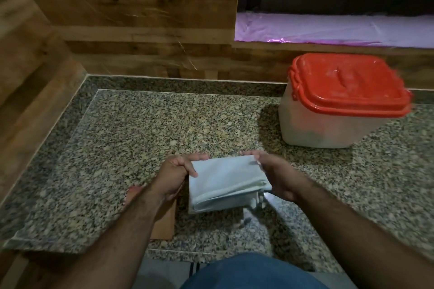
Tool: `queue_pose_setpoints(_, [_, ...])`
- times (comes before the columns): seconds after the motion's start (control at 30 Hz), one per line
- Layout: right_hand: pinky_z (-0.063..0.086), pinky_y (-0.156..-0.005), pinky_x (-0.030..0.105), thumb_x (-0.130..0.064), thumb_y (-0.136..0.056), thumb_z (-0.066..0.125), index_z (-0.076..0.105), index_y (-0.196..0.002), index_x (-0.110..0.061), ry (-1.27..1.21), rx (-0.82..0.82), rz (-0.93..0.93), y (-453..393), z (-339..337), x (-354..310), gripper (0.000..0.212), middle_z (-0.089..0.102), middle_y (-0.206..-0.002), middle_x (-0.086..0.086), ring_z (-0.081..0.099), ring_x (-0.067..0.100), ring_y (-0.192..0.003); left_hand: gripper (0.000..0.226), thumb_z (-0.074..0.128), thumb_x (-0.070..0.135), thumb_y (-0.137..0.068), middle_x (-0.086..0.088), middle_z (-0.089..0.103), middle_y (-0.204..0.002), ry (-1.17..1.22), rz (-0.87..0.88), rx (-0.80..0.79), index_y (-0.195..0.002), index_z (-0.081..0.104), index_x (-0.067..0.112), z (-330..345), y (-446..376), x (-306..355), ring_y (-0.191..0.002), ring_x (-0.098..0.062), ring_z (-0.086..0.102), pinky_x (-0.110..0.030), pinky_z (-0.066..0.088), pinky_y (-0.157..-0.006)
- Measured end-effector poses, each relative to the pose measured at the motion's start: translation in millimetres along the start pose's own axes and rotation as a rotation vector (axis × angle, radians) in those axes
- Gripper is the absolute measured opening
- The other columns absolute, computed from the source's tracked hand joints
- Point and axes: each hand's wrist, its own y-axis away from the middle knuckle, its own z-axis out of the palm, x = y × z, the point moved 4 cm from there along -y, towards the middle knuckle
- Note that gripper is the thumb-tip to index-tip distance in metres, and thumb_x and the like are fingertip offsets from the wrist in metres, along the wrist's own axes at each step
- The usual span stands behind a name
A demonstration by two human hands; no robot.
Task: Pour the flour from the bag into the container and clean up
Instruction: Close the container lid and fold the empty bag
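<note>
A folded, flattened pale bag is held just above the granite counter, near its front edge. My left hand grips the bag's left edge, thumb on top. My right hand grips its right edge, fingers curled round the folded layers. The translucent white container stands at the back right, its red lid closed on top and dusted with white powder.
Wood-panelled walls close the counter at the back and left. A window ledge with pink plastic sheeting runs above the container. A brown flat piece lies under my left wrist.
</note>
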Motion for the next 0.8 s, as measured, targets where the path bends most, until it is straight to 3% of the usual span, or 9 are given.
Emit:
queue_pose_setpoints(0.1, [0.049, -0.108, 0.068, -0.003, -0.081, 0.082, 0.056, -0.141, -0.005, 0.144, -0.019, 0.047, -6.5, -1.2, 9.5, 0.066, 0.067, -0.138, 0.026, 0.066, 0.047, -0.126, 0.055, 0.048, -0.034, -0.082, -0.018, 0.08, -0.117, 0.051, -0.048, 0.064, -0.054, 0.072, 0.007, 8.7, 1.4, -6.8, -0.121, -0.026, 0.074, -0.053, 0.058, -0.104])
queue_pose_setpoints(0.17, [0.051, -0.105, 0.07, 0.008, -0.081, 0.078, 0.055, -0.142, -0.003, 0.117, -0.009, 0.042, -8.8, -3.3, 10.9, 0.065, 0.067, -0.137, 0.029, 0.067, 0.049, -0.124, 0.036, 0.059, -0.021, -0.091, -0.016, 0.079, -0.124, 0.148, -0.123, 0.111, -0.092, 0.082, 0.007, 11.3, 3.5, -12.3, -0.122, -0.03, 0.073, -0.052, 0.058, -0.104])
queue_pose_setpoints(0.23, [0.06, -0.094, 0.062, 0.018, -0.085, 0.071, 0.057, -0.137, -0.001, 0.074, 0.025, 0.017, -8.0, -4.7, 10.0, 0.058, 0.068, -0.134, 0.031, 0.069, 0.048, -0.119, 0.037, 0.062, -0.001, -0.101, -0.014, 0.076, -0.132, 0.262, -0.171, 0.134, -0.134, 0.07, 0.014, 14.0, 9.2, -16.5, -0.122, -0.032, 0.073, -0.049, 0.06, -0.099])
queue_pose_setpoints(0.3, [0.064, -0.085, 0.055, 0.022, -0.086, 0.067, 0.058, -0.134, 0.001, 0.02, 0.059, -0.006, -8.6, -4.9, 9.2, 0.053, 0.07, -0.13, 0.03, 0.072, 0.046, -0.114, 0.037, 0.057, 0.025, -0.108, -0.013, 0.076, -0.132, 0.349, -0.218, 0.14, -0.144, 0.062, 0.022, 17.6, 22.4, -17.2, -0.114, -0.032, 0.076, -0.047, 0.063, -0.087])
queue_pose_setpoints(0.4, [0.058, -0.093, 0.068, 0.02, -0.087, 0.067, 0.056, -0.135, 0.001, -0.029, 0.054, -0.04, -8.6, 1.4, 7.9, 0.053, 0.07, -0.131, 0.029, 0.071, 0.049, -0.116, 0.051, 0.046, 0.051, -0.109, -0.014, 0.076, -0.133, 0.4, -0.257, 0.128, -0.142, 0.065, 0.017, 24.4, 46.3, -17.8, -0.118, -0.032, 0.073, -0.045, 0.062, -0.088])
queue_pose_setpoints(0.53, [0.053, -0.094, 0.076, 0.017, -0.088, 0.07, 0.059, -0.134, 0.0, 0.07, -0.03, -0.05, -5.7, 20.9, 10.4, 0.05, 0.073, -0.127, 0.028, 0.071, 0.051, -0.114, 0.054, 0.081, 0.025, -0.093, -0.015, 0.073, -0.138, 0.345, -0.256, 0.19, -0.143, 0.064, 0.015, 31.2, 86.5, -11.6, -0.128, -0.036, 0.068, -0.054, 0.054, -0.111])
queue_pose_setpoints(0.67, [0.056, -0.089, 0.075, 0.011, -0.078, 0.082, 0.056, -0.141, -0.001, 0.179, -0.098, 0.013, -10.2, 44.1, 27.4, 0.069, 0.069, -0.132, 0.03, 0.071, 0.052, -0.114, 0.051, 0.082, 0.002, -0.089, -0.009, 0.079, -0.126, 0.197, -0.202, 0.277, -0.136, 0.066, 0.014, 34.5, 147.9, -9.4, -0.113, -0.027, 0.077, -0.038, 0.06, -0.091])
queue_pose_setpoints(0.73, [0.056, -0.09, 0.075, 0.01, -0.076, 0.084, 0.059, -0.139, -0.003, 0.223, -0.133, 0.065, -10.2, 57.4, 45.5, 0.069, 0.071, -0.13, 0.028, 0.072, 0.051, -0.112, 0.067, 0.088, -0.005, -0.079, -0.009, 0.077, -0.131, 0.219, -0.12, 0.35, -0.139, 0.063, 0.012, 31.3, 183.3, -23.1, -0.121, -0.027, 0.074, -0.04, 0.06, -0.098])
queue_pose_setpoints(0.8, [0.055, -0.091, 0.075, 0.008, -0.076, 0.083, 0.06, -0.139, -0.002, 0.277, -0.194, 0.123, -7.7, 74.2, 71.7, 0.067, 0.072, -0.128, 0.028, 0.072, 0.051, -0.112, 0.068, 0.086, -0.013, -0.076, -0.013, 0.076, -0.133, 0.253, -0.058, 0.448, -0.137, 0.064, 0.01, 29.7, 221.3, -42.0, -0.123, -0.03, 0.072, -0.041, 0.06, -0.098])
